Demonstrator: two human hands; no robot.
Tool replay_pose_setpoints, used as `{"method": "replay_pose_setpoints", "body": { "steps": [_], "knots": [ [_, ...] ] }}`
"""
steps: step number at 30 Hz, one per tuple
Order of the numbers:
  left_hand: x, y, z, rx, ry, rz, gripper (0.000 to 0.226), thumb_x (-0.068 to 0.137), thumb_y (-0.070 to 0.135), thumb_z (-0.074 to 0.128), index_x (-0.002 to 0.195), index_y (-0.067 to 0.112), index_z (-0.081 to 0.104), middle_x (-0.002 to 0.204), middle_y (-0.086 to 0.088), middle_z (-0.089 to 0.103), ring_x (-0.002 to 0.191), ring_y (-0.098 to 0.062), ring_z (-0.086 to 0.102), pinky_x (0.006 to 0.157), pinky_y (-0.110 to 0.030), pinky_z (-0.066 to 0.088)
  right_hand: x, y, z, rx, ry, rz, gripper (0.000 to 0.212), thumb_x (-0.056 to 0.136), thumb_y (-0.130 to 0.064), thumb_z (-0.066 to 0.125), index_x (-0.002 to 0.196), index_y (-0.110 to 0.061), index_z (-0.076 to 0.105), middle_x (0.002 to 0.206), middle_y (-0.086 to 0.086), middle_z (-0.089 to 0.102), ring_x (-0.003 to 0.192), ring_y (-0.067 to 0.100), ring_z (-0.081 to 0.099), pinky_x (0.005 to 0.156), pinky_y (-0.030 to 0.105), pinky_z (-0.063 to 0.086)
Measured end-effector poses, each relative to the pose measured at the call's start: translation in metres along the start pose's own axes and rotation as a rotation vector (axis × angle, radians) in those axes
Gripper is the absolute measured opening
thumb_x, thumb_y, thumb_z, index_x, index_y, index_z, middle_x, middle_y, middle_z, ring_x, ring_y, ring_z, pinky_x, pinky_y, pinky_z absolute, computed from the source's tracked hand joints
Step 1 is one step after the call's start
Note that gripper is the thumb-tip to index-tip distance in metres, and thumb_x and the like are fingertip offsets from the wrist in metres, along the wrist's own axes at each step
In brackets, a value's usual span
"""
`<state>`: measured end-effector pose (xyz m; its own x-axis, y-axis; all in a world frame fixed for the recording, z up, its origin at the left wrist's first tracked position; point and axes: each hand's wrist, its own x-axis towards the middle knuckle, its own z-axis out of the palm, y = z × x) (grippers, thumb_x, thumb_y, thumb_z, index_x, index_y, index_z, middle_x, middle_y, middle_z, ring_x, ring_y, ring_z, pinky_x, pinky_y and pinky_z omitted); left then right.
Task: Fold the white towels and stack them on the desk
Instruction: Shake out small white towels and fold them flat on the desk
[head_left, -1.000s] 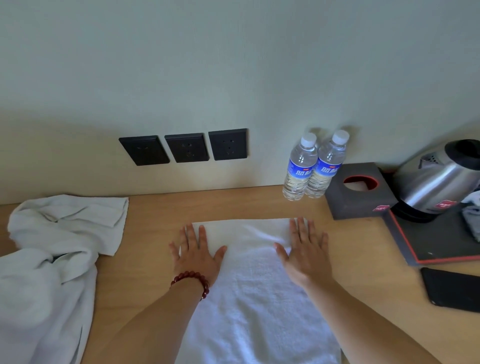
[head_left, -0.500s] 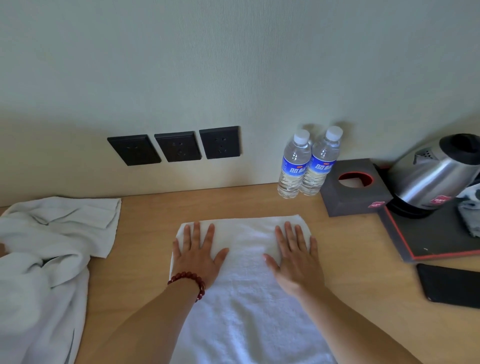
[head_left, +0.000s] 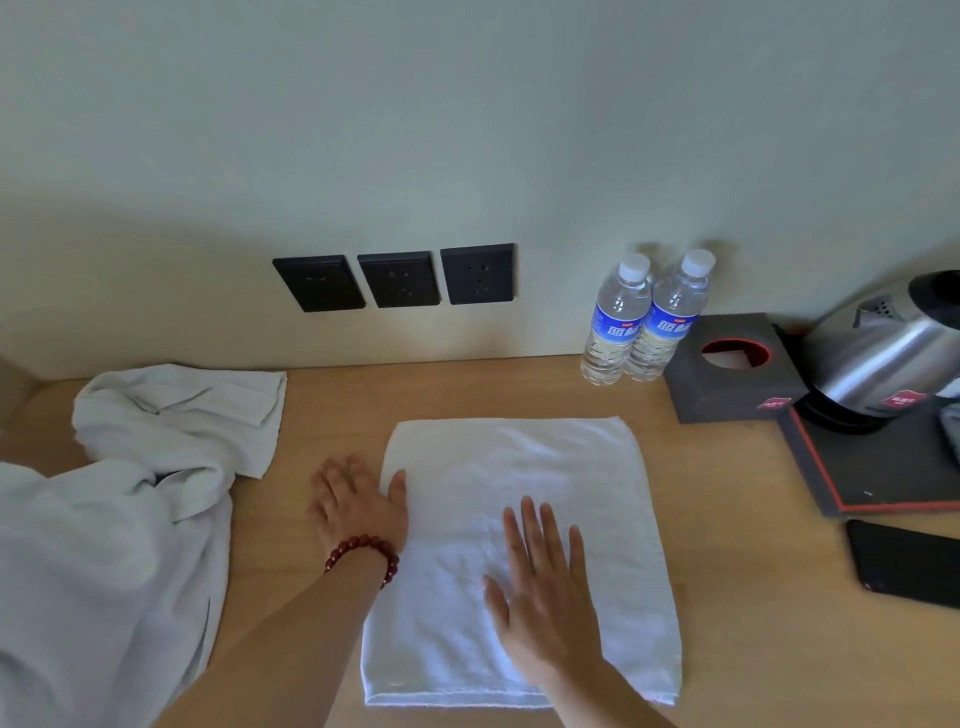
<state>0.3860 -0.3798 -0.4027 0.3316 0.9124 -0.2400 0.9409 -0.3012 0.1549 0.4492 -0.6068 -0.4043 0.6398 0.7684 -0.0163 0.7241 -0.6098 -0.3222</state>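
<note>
A white towel (head_left: 524, 483), folded to a rough square, lies flat in the middle of the wooden desk (head_left: 727, 597). My right hand (head_left: 545, 587) rests palm down on its near half, fingers straight and spread. My left hand (head_left: 358, 504) lies flat on the desk at the towel's left edge, with the thumb touching that edge. A heap of unfolded white towels (head_left: 119, 519) is bunched up on the left of the desk.
Two water bottles (head_left: 644, 317) stand against the wall. To their right sit a dark tissue box (head_left: 732, 369) and a steel kettle (head_left: 888, 348) on a black tray (head_left: 878, 473). A black phone (head_left: 909, 561) lies near the right edge. Three wall sockets (head_left: 400, 278) are behind.
Both hands have slid back from the towel's far edge toward me. The left hand has moved off the towel to its left side. The view has tilted down, showing the towel's near edge.
</note>
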Motion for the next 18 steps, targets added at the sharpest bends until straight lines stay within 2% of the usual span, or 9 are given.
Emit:
{"method": "replay_pose_setpoints", "body": {
  "steps": [4,6,7,9,11,14,18],
  "knots": [
    [0.012,-0.024,-0.005,-0.008,-0.027,-0.067,0.079,0.097,0.065,0.023,0.158,0.016,0.012,0.165,-0.015,0.004,0.152,-0.032,-0.004,0.122,-0.05,0.006,-0.047,-0.063,0.031,0.06,0.06,-0.136,0.075,0.081,-0.057,0.058,0.144,-0.017,0.054,0.155,0.011,0.044,0.142,0.032,0.042,0.11,0.054,0.029],
    [0.016,-0.029,-0.008,-0.011,-0.046,-0.054,0.078,0.097,0.065,0.024,0.158,0.015,0.014,0.165,-0.015,0.006,0.152,-0.033,-0.003,0.122,-0.05,0.006,-0.059,-0.089,0.04,0.074,0.086,-0.2,0.068,0.07,-0.057,0.066,0.126,-0.02,0.069,0.137,0.008,0.062,0.121,0.03,0.063,0.102,0.049,0.04],
    [0.018,-0.03,-0.01,-0.003,-0.05,-0.037,0.078,0.097,0.066,0.024,0.157,0.016,0.016,0.165,-0.015,0.008,0.152,-0.033,-0.002,0.122,-0.05,0.008,-0.061,-0.101,0.042,0.089,0.081,-0.212,0.063,0.066,-0.057,0.068,0.117,-0.021,0.072,0.125,0.005,0.066,0.107,0.027,0.066,0.095,0.045,0.046],
    [0.023,-0.03,-0.012,0.029,-0.037,0.01,0.076,0.097,0.067,0.024,0.155,0.017,0.022,0.164,-0.015,0.011,0.152,-0.034,0.001,0.122,-0.051,0.011,-0.059,-0.117,0.041,0.119,0.052,-0.185,0.056,0.063,-0.058,0.068,0.106,-0.023,0.07,0.105,0.0,0.062,0.087,0.023,0.061,0.078,0.039,0.052],
    [0.03,-0.028,-0.015,0.049,-0.01,0.064,0.072,0.097,0.066,0.026,0.15,0.017,0.033,0.161,-0.016,0.018,0.15,-0.036,0.008,0.121,-0.05,0.014,-0.055,-0.126,0.041,0.105,0.034,-0.142,0.052,0.064,-0.062,0.064,0.098,-0.022,0.066,0.091,-0.002,0.057,0.076,0.022,0.056,0.069,0.036,0.05],
    [0.037,-0.018,-0.02,0.002,-0.001,0.119,0.067,0.097,0.064,0.034,0.141,0.015,0.045,0.152,-0.015,0.032,0.141,-0.036,0.024,0.116,-0.046,0.026,-0.049,-0.13,0.042,0.047,-0.014,-0.078,0.049,0.063,-0.065,0.063,0.084,-0.021,0.061,0.077,-0.003,0.053,0.068,0.022,0.052,0.062,0.036,0.047],
    [0.038,-0.002,-0.024,0.08,0.032,0.175,0.06,0.095,0.062,0.045,0.13,0.014,0.052,0.14,-0.014,0.043,0.125,-0.034,0.038,0.102,-0.043,0.038,-0.052,-0.137,0.044,0.021,-0.042,-0.033,0.038,0.056,-0.051,0.071,0.073,-0.02,0.058,0.067,-0.001,0.05,0.06,0.023,0.051,0.057,0.036,0.047]
  ]
}}
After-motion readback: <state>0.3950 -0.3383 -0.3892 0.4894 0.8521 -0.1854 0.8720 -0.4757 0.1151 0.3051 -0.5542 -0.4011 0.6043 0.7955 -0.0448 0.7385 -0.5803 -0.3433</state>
